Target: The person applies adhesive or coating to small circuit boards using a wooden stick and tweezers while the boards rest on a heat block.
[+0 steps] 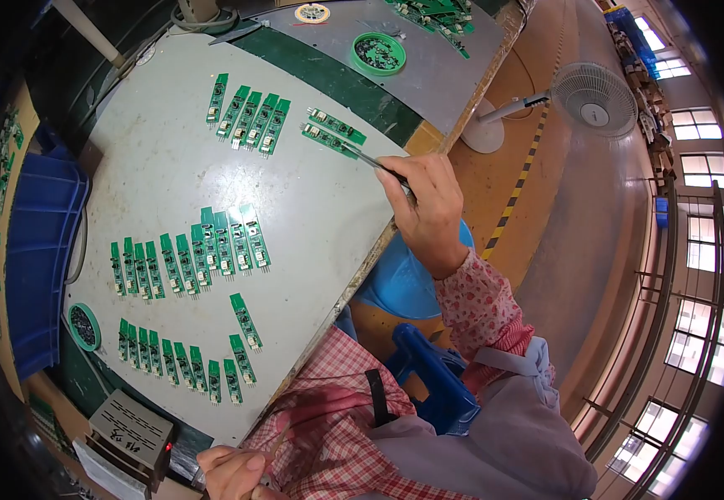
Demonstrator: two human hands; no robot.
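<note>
My right hand (424, 204) is shut on thin metal tweezers (370, 162). Their tips touch one of two small green circuit boards (328, 140) lying side by side near the far edge of the pale work board (153, 183). My left hand (232, 471) is curled at the bottom edge of the view, next to a grey box (128, 429) with a red light. Whether it holds anything is unclear. Several more green circuit boards lie in rows: one group (249, 117) near the tweezers, a long row (203, 254) mid-board, and another row (182, 358) nearer my left hand.
A round green dish (378, 52) of small parts sits on the grey bench beyond, and a smaller green dish (84, 325) lies by the lower rows. A blue bin (41, 258) stands at the left. A blue stool (403, 283) and a white fan (593, 98) are on the floor.
</note>
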